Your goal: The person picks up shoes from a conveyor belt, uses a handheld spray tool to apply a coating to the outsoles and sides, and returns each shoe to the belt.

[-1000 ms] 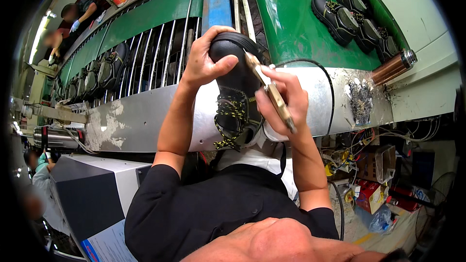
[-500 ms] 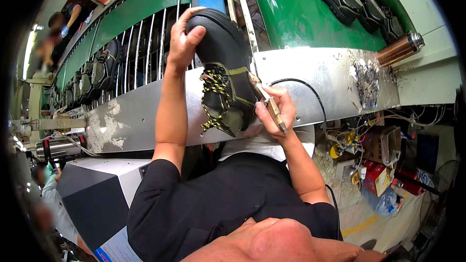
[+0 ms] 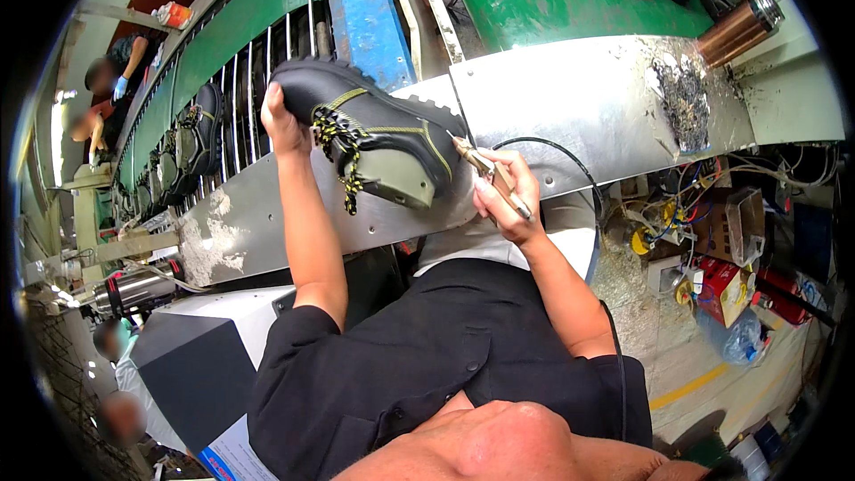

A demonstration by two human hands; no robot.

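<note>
A black work shoe [image 3: 387, 111] with yellow stitching is tilted on its side above the metal bench, toe to the left and heel to the right. My left hand [image 3: 287, 129] grips it at the toe, fingers partly hidden behind it. Black-and-yellow laces [image 3: 343, 147] hang loose, and a grey-green last [image 3: 387, 180] fills the shoe's opening. In my right hand [image 3: 517, 196] is a slim metal pen-shaped tool [image 3: 495, 180]. Its tip is at the heel, touching or very near the upper. A black hose [image 3: 570, 158] curves close to that hand.
A metal bench edge [image 3: 588, 89] runs across, with a roller conveyor [image 3: 258, 62] beyond it at left. More shoes stand on the left line and on the green belt [image 3: 525, 0] at right. Wires and boxes [image 3: 726, 289] lie at lower right. Other people work at far left.
The shoe has turned from toe pointing away to toe pointing left, showing its heel side to the tool. My left hand has swung left and lower with it. My right hand still holds the tool.
</note>
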